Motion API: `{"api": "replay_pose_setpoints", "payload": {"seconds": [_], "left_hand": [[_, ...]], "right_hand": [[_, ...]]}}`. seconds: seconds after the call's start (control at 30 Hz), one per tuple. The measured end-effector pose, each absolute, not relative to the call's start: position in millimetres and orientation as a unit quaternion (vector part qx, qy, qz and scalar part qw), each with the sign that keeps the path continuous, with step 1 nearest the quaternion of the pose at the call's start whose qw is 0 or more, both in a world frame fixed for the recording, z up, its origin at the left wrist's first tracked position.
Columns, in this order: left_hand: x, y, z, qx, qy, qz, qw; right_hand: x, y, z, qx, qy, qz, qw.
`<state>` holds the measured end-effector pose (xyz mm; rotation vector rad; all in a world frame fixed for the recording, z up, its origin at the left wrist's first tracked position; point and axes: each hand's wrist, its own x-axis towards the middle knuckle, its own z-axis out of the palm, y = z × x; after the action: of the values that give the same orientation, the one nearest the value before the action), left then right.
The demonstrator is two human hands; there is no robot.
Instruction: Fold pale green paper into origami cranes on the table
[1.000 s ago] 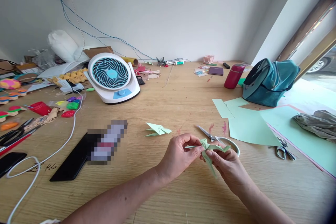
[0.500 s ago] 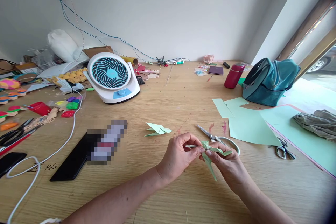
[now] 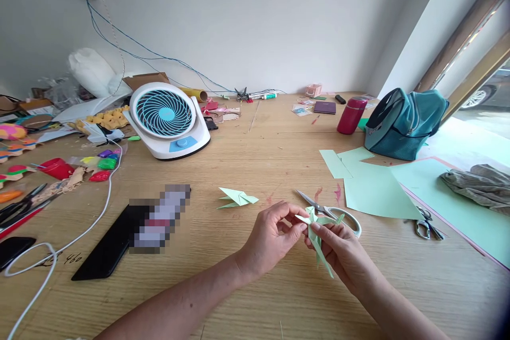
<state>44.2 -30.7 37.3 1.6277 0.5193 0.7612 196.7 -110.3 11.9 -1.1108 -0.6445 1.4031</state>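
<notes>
Both my hands are on a pale green folded paper figure [image 3: 317, 241] with several pointed arms, held above the table. My left hand [image 3: 274, 228] pinches its left tip between thumb and forefinger. My right hand [image 3: 343, 252] grips the middle of it, the thumb pressed on the front and the other fingers behind, partly hidden. Another folded green paper piece [image 3: 239, 197] lies on the table to the left, beyond my left hand. Just behind my right hand are white-handled scissors [image 3: 324, 208], their handle loop partly covered by that hand.
Green paper sheets [image 3: 378, 188] lie at the right, with a second pair of scissors [image 3: 428, 226] by their edge. A teal bag [image 3: 406, 125] and red flask [image 3: 351, 116] stand behind. To the left are a fan [image 3: 169, 119], a black phone-like slab [image 3: 103, 247] and a white cable [image 3: 95, 223].
The paper figure has turned in my fingers, so its centre and upper point show more. My left fingers have shifted to its left tip. The view has moved slightly.
</notes>
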Motion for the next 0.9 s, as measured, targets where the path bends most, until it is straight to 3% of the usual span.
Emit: {"api": "replay_pose_setpoints", "payload": {"seconds": [0.9], "left_hand": [[42.0,-30.3,41.4,0.759,0.267,0.350,0.480]], "right_hand": [[192.6,-113.1,2.3,-0.443,-0.219,0.633,0.596]]}}
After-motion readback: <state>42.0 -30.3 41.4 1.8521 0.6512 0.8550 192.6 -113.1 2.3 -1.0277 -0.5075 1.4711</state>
